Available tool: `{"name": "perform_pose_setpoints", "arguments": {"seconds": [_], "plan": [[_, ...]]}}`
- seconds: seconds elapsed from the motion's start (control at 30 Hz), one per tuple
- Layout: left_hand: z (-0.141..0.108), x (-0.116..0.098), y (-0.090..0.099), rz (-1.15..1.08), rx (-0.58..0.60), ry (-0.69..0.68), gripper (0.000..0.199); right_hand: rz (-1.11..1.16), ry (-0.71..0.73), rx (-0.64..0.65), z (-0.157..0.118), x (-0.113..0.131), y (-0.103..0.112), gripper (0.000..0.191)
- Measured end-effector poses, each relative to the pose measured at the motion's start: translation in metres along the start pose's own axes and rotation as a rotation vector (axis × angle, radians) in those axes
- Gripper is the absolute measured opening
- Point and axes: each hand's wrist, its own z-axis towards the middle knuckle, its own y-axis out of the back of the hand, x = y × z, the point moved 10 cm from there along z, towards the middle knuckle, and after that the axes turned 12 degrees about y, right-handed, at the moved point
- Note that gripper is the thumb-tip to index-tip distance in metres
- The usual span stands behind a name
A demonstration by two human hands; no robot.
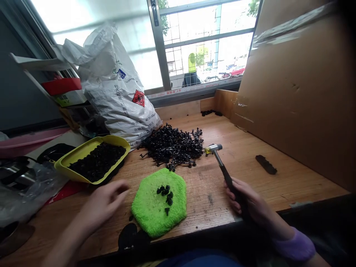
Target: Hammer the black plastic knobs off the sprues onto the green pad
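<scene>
My right hand (244, 196) is wrapped round the dark handle of a small hammer (226, 174). The hammer's metal head, with a yellow face on one end, points up and away over the table. My left hand (109, 196) hovers between a yellow tray and a green cloth pad, thumb apart from its loosely curled fingers, with nothing visible in it. Several small black flat-headed pieces (167, 193) lie on the fuzzy green pad (150, 215). Behind the pad spreads a large heap of black stemmed parts (175, 144). Small black pieces fill much of the yellow tray (63, 159).
A tall white printed sack (111, 89) stands behind the tray. A large cardboard sheet (300, 100) walls off the right side. A dark flat strip (266, 164) lies near it on the wooden table (219, 207). Plastic bags and a pink basin (30, 144) crowd the left.
</scene>
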Motion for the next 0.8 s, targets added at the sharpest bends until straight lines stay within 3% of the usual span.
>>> {"name": "perform_pose_setpoints", "arguments": {"seconds": [0.07,0.13,0.23,0.33,0.47,0.6,0.7,0.8], "plan": [[0.042,-0.059,-0.03,0.105,0.07,-0.23,0.035,0.025,0.014,-0.013,0.001,-0.001,0.003,0.02],[0.08,-0.104,-0.062,0.228,0.082,-0.377,0.054,0.038,0.028,-0.017,0.002,-0.001,0.005,0.02],[0.122,-0.13,-0.108,0.442,0.129,-0.394,0.065,0.051,0.053,-0.003,0.004,0.002,0.005,0.02],[0.137,-0.132,-0.125,0.538,0.108,-0.376,0.047,0.071,0.056,0.008,0.003,0.004,0.004,0.02],[0.131,-0.127,-0.115,0.549,0.045,-0.346,0.017,0.116,0.039,0.01,0.001,0.005,0.003,0.018],[0.113,-0.109,-0.088,0.511,-0.085,-0.31,0.012,0.156,0.019,0.015,-0.001,0.004,0.002,0.018],[0.102,-0.076,-0.062,0.385,-0.185,-0.218,0.014,0.167,-0.005,0.028,-0.002,0.002,0.002,0.018],[0.101,-0.026,-0.03,0.274,-0.317,0.026,0.018,0.15,-0.016,0.037,-0.002,0.0,0.002,0.017]]}}
